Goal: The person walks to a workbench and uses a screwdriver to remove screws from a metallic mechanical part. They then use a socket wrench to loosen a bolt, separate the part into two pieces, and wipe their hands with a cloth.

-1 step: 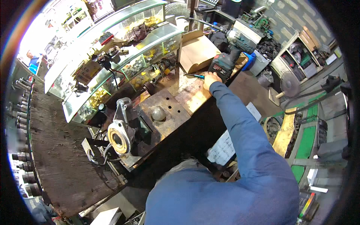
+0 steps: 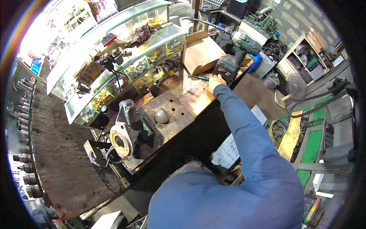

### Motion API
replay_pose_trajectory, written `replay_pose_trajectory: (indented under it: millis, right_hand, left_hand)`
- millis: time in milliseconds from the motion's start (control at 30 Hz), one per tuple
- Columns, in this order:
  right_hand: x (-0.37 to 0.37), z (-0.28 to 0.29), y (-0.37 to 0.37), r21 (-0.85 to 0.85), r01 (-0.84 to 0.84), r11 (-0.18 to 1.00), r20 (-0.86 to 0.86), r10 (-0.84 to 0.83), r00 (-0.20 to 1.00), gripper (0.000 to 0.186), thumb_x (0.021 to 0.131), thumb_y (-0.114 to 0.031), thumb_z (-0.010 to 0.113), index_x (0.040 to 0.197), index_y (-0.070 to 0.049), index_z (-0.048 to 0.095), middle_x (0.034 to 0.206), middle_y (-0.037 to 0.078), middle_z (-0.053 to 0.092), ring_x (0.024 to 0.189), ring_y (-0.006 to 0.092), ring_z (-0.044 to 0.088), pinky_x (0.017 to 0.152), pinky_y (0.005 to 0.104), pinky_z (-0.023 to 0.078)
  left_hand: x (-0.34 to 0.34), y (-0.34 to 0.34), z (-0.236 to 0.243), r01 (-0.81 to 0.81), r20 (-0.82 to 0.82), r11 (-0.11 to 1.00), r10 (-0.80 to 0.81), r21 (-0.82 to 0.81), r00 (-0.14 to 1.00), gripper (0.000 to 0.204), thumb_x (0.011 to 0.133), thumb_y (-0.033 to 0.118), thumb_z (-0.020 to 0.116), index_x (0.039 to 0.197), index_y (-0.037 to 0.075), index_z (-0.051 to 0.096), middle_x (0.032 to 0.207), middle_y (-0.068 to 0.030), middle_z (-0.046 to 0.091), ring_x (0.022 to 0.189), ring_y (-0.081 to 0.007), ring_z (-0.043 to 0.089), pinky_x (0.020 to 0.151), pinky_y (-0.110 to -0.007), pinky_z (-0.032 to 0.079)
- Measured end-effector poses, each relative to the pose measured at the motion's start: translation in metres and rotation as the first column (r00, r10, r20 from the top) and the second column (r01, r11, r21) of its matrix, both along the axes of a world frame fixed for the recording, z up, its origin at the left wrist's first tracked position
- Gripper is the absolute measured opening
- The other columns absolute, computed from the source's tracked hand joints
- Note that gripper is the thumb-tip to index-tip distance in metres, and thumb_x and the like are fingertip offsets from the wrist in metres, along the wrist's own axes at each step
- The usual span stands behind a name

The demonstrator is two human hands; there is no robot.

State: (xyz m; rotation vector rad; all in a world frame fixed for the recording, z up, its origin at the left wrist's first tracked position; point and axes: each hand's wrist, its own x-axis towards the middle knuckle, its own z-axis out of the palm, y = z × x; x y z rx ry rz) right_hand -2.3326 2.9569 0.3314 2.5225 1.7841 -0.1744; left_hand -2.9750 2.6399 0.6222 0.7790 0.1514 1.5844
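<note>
My right hand [image 2: 215, 82] reaches onto the wooden workbench [image 2: 190, 101], fingers curled on a slim tool with black-and-blue handles, likely pliers [image 2: 199, 78]. Just right of it stands a dark cordless power tool [image 2: 225, 68], its battery base by my fingers; an open cardboard box [image 2: 200, 53] lies beyond. Nearer, a steel plate [image 2: 177, 121] with holes carries a metal dome [image 2: 161, 115]. A cast-metal housing with a pale ring [image 2: 121, 141] sits at its left. My left hand is not in view, hidden below my blue-clad body.
Glass display cases [image 2: 126, 66] of small parts line the bench's back. A dark board [image 2: 65, 156] lies left, with metal sockets along its edge. A fan [image 2: 295, 86], shelves [image 2: 305, 57] and green-edged rails [image 2: 309, 152] stand right. A person [image 2: 34, 59] in blue is at the far left.
The view has shifted very slightly. My right hand stays at the tool, with no other visible change.
</note>
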Motion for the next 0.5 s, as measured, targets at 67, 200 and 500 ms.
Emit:
replay_pose_trajectory:
  millis: [67, 200, 500]
  right_hand:
    - [0.001, -0.014, -0.006, -0.019, 0.038, 0.999, 0.011, -0.038, 0.999, 0.042, 0.098, -0.029, 0.059, 0.134, -0.008, 0.068, 0.141, 0.014, 0.066, 0.137, 0.0376, 0.057, 0.11, 0.048, 0.052]
    - [-0.003, -0.036, -0.029, 0.165, -0.012, 0.986, -0.043, 0.019, 0.999, 0.042, 0.095, -0.035, 0.07, 0.123, -0.004, 0.07, 0.132, 0.021, 0.067, 0.131, 0.0413, 0.059, 0.11, 0.0508, 0.049]
    - [0.015, -0.044, -0.036, 0.189, 0.036, 0.981, -0.351, 0.033, 0.936, 0.053, 0.098, -0.05, 0.068, 0.122, -0.004, 0.062, 0.118, 0.027, 0.07, 0.112, 0.047, 0.067, 0.095, 0.0553, 0.053]
  left_hand:
    - [0.011, -0.005, 0.0, 0.048, 0.019, 0.999, -0.048, 0.012, 0.999, 0.072, 0.098, 0.073, 0.054, 0.124, 0.008, 0.067, 0.117, -0.0092, 0.072, 0.084, -0.0297, 0.065, 0.06, -0.043, 0.049]
    - [0.028, 0.037, -0.049, 0.337, 0.051, 0.941, -0.339, 0.039, 0.939, 0.063, 0.103, 0.052, 0.058, 0.146, 0.007, 0.047, 0.136, -0.0149, 0.058, 0.112, -0.0424, 0.062, 0.071, -0.054, 0.061]
    - [0.2, 0.132, -0.165, 0.655, 0.484, 0.755, -0.569, -0.011, 0.665, 0.061, 0.104, 0.048, 0.059, 0.15, 0.01, 0.047, 0.137, -0.0129, 0.049, 0.12, -0.0454, 0.053, 0.076, -0.056, 0.058]
